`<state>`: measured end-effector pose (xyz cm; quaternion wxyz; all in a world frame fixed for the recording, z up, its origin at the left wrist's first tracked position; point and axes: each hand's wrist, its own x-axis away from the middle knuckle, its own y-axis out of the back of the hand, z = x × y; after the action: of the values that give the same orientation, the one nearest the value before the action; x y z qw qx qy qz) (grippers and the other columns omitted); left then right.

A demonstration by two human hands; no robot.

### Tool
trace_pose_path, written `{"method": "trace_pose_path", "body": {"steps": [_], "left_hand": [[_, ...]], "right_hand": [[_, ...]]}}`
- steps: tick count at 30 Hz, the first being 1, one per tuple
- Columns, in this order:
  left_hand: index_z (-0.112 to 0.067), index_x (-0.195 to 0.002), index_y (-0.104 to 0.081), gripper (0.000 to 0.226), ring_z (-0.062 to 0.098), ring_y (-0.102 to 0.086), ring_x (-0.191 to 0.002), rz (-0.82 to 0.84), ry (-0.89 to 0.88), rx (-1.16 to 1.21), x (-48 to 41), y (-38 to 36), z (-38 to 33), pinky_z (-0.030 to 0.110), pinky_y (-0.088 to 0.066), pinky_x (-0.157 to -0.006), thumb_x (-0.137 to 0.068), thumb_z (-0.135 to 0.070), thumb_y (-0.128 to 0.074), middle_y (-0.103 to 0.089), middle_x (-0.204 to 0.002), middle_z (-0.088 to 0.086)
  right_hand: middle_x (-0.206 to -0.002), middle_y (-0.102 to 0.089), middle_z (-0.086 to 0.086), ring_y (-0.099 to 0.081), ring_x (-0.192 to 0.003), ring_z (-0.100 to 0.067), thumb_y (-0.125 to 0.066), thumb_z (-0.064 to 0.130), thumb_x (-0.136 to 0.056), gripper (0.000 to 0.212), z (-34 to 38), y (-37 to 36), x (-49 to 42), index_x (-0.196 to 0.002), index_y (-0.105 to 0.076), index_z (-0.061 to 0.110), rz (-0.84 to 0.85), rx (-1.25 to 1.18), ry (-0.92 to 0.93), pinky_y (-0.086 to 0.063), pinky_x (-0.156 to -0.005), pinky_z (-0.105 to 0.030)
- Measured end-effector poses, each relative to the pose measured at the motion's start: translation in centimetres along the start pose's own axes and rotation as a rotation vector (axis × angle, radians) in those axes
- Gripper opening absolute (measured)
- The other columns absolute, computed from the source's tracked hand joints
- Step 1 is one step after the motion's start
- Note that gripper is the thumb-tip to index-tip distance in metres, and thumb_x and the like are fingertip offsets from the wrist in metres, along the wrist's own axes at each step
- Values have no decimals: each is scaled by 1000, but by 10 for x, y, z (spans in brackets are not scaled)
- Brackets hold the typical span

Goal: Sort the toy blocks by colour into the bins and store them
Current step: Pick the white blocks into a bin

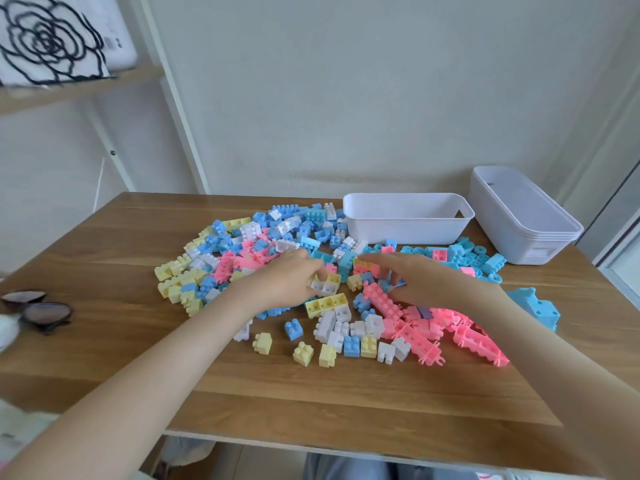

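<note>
Many toy blocks (263,258) lie unsorted on the wooden table (311,403), yellow, blue, white and pink all mixed, so we judge the sorting barely begun. Nearest us sit a few loose yellow, blue and white ones, with long pink pieces (467,330) to the right. Just beyond them, our left hand (287,282) curls its fingers round a joined white-and-yellow block (325,285), held low over the heap. Our right hand (426,278) reaches down among pink and blue blocks with fingers bent; we cannot tell whether it pinches anything. Next we need to pull the joined colours apart and carry each to its own bin. At the far right the white bin (405,220) stands just beside the heap and looks empty as far as we can see in. Further right, a stack of white bins (526,220) sits nested, with nothing showing in the top one
</note>
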<state>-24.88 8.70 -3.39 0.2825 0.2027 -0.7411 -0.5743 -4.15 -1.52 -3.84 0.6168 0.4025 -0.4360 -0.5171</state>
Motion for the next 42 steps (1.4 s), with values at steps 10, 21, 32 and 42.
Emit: {"method": "trace_pose_path", "body": {"steps": [10,21,32,42], "left_hand": [[-20,-112,-57,20,13,-38,-124,-184,-68,86,-5,-14,-3,24,-36,-94,-92,-22,-58,-41,-130,-2],[-14,-89,-60,10,13,-56,-84,-139,-88,44,-8,2,0,31,-51,-77,-93,-18,-52,-55,-97,-2],[-11,-85,-56,14,16,-53,-72,-403,-171,124,-56,51,-29,29,-42,-65,-95,-19,-49,-60,-84,1],[-10,-115,-55,22,22,-54,-103,-457,-176,118,-132,29,-44,31,-43,-82,-97,-20,-47,-56,-116,6]], "right_hand": [[-87,-48,12,-49,-77,-9,-52,14,-90,44,-1,-9,-1,-130,-37,25,-26,9,-67,-46,-74,-25],[-107,-60,6,-58,-96,-12,-49,18,-96,31,-23,17,-1,-125,-52,30,-122,-102,-104,-44,-85,-21],[-95,-66,-1,-60,-87,-16,-58,20,-92,18,-41,44,-35,-109,-60,14,-613,-325,-161,-44,-79,-15],[-119,-57,-8,-49,-111,-31,-61,12,-88,22,-72,29,-53,-110,-61,10,-633,65,-154,-36,-92,-39]]}}
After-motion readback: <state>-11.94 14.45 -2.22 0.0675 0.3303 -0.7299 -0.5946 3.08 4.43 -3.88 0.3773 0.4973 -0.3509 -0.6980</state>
